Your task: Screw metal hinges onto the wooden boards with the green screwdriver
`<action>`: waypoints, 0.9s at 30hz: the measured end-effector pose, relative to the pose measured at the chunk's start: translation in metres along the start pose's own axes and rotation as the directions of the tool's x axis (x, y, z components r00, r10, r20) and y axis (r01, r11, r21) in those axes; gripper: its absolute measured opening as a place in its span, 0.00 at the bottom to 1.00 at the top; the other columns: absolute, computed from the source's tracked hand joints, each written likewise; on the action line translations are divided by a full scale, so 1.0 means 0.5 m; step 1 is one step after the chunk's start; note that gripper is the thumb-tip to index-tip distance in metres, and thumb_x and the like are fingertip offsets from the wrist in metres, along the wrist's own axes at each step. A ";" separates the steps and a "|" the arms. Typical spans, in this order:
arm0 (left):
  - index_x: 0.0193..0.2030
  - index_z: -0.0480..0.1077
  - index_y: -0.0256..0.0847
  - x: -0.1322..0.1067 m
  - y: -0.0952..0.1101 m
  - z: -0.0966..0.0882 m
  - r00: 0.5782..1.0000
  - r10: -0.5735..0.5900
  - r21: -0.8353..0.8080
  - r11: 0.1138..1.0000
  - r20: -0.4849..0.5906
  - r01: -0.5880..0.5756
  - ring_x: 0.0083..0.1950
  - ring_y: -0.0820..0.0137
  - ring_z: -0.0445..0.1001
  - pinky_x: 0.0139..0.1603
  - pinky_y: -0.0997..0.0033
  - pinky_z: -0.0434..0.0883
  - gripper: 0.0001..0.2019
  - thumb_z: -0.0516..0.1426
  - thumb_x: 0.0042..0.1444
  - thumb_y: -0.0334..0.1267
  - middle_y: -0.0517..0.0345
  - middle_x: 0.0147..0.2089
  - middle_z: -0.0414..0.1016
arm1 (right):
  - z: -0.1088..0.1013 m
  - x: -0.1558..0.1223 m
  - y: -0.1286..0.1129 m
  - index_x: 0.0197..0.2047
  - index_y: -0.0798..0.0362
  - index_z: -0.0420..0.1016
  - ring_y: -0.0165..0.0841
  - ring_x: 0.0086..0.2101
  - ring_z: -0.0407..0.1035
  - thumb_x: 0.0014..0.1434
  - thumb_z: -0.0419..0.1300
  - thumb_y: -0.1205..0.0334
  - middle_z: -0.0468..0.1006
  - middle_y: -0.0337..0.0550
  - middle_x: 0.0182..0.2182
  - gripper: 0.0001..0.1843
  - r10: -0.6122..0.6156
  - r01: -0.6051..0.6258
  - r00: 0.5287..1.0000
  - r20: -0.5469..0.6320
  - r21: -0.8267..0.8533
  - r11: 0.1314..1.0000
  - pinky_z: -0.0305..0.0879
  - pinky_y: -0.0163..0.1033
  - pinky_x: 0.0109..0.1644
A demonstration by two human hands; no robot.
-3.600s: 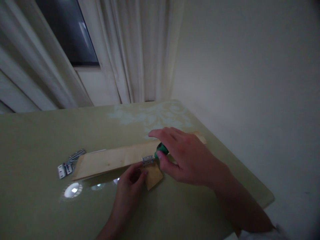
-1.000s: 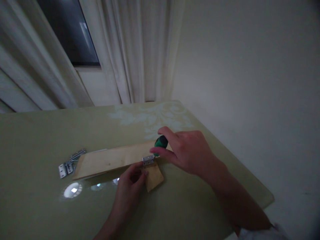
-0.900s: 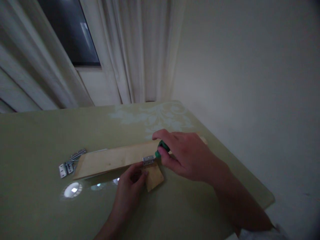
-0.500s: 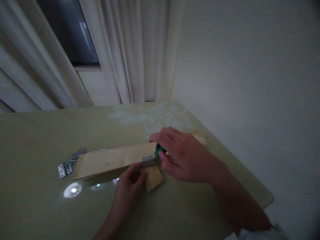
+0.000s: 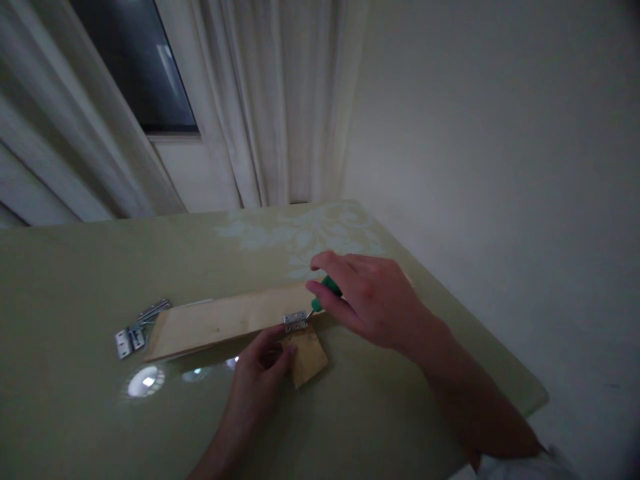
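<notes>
My right hand (image 5: 373,297) grips a screwdriver (image 5: 327,290) by its green handle, and the thin shaft slants down to the right end of a metal hinge (image 5: 295,321). That hinge lies across the front edge of a long wooden board (image 5: 235,315) and a small wooden piece (image 5: 309,360) in front of it. With closed fingers, my left hand (image 5: 263,363) pinches the left side of the small piece, just under the hinge. The screwdriver's tip is too small to make out clearly.
Several loose hinges (image 5: 129,341) lie by the board's left end. The glossy green table (image 5: 90,280) carries a pale floral pattern near its back right corner. A wall (image 5: 490,200) runs along the right side, and curtains (image 5: 260,100) hang behind.
My right hand has turned about the screwdriver, its thumb now higher and more of the handle and shaft showing. My left hand, the hinge and the wood have stayed nearly still.
</notes>
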State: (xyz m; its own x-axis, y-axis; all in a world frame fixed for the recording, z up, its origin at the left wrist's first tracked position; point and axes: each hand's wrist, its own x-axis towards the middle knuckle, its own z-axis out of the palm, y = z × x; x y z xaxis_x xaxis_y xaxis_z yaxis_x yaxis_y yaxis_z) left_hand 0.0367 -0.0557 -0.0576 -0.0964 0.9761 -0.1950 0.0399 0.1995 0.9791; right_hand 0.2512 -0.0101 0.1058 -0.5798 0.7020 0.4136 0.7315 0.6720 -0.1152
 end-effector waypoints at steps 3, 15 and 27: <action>0.53 0.83 0.38 -0.002 0.005 0.001 1.000 -0.008 0.009 1.000 -0.018 0.008 0.39 0.55 0.87 0.39 0.61 0.82 0.31 0.71 0.45 0.55 0.51 0.38 0.87 | 0.001 0.001 0.001 0.63 0.53 0.73 0.42 0.51 0.77 0.78 0.49 0.62 0.85 0.52 0.50 0.17 -0.119 0.120 0.993 -0.014 0.116 0.986 0.70 0.45 0.53; 0.55 0.82 0.39 -0.005 0.004 -0.001 1.000 -0.003 0.014 1.000 0.017 0.003 0.38 0.56 0.86 0.37 0.60 0.83 0.31 0.71 0.47 0.55 0.50 0.40 0.87 | 0.013 0.007 0.010 0.66 0.55 0.71 0.46 0.52 0.79 0.78 0.53 0.60 0.85 0.54 0.52 0.18 -0.021 0.028 0.996 -0.087 0.076 0.997 0.74 0.48 0.54; 0.57 0.79 0.41 -0.009 -0.009 -0.010 0.998 -0.035 0.069 0.997 0.053 0.031 0.38 0.57 0.86 0.40 0.60 0.83 0.31 0.70 0.49 0.54 0.52 0.43 0.86 | 0.025 0.010 0.013 0.63 0.54 0.71 0.48 0.51 0.83 0.80 0.61 0.57 0.87 0.53 0.53 0.14 -0.010 0.021 0.984 -0.177 0.061 0.998 0.78 0.49 0.50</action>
State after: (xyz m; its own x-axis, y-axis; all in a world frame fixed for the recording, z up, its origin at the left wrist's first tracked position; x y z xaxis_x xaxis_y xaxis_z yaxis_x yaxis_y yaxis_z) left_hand 0.0318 -0.0613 -0.0608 -0.0451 0.9718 -0.2314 0.1052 0.2350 0.9663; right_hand 0.2486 0.0006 0.0956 -0.5141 0.6425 0.5682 0.6963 0.6995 -0.1610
